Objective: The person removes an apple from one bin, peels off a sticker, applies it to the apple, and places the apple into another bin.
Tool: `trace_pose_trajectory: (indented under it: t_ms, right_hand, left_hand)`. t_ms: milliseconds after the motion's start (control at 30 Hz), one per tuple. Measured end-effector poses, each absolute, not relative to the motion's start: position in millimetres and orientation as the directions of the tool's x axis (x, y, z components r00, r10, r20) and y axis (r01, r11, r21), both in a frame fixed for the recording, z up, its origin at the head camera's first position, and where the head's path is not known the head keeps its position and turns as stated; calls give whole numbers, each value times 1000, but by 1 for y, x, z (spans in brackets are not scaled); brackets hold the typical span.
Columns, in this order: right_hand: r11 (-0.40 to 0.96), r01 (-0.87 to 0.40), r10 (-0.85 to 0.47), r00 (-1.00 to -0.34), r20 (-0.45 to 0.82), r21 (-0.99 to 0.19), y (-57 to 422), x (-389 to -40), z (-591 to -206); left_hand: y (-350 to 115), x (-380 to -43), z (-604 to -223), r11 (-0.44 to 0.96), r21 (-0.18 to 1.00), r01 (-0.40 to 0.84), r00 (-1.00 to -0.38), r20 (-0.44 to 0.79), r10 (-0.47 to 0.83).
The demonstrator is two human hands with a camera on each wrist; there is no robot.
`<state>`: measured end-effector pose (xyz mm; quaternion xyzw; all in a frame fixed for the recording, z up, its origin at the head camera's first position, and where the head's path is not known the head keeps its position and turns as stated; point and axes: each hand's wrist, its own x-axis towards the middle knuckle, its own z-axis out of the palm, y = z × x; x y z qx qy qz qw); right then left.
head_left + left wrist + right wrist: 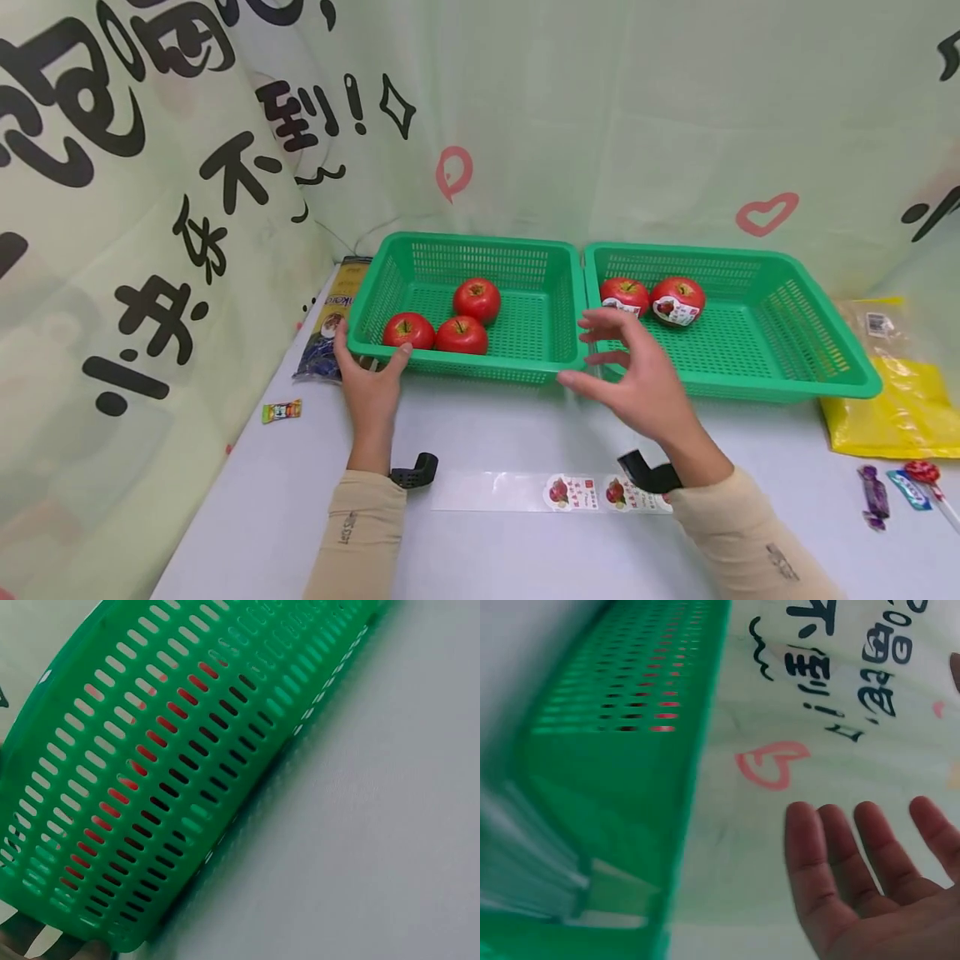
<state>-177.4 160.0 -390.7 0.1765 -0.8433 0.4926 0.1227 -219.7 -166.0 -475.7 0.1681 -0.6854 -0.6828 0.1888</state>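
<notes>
My left hand (372, 392) grips the front left corner of the left green basket (495, 364), its thumb at the front rim. In the left wrist view some fingers (64, 946) show at the end of the basket wall (172, 750). Three red apples (461, 335) lie inside that basket. My right hand (637, 375) is held with spread fingers near the basket's front right corner, holding nothing. In the right wrist view its fingers (806, 862) stand apart from the basket rim (697, 780).
A second green basket (780, 387) holds two labelled apples (677, 302). A clear strip with apple stickers (572, 492) lies in front. Beside the baskets are a dark and gold packet (327, 329), a yellow bag (892, 408), a small candy (282, 411), a purple candy (875, 496) and a lollipop (922, 472).
</notes>
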Motion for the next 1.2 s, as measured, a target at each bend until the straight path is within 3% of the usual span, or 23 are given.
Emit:
trace_pose_trajectory:
  t_ms: [300, 567, 900, 1200]
  right_hand:
    - [559, -296, -382, -921, 76, -775, 118, -289, -345]
    - [646, -229, -441, -891, -110, -728, 85, -358, -371]
    - [725, -104, -469, -798, -378, -680, 59, -382, -409]
    - [718, -89, -467, -798, -382, -690, 49, -385, -415]
  left_hand:
    - [-163, -218, -476, 10, 1000, 25, -866, 26, -499]
    - [-163, -218, -478, -4, 1000, 28, -868, 23, -496]
    - [-161, -218, -480, -26, 1000, 15, -875, 0, -485]
    - [-161, -220, -477, -69, 996, 60, -874, 18, -486]
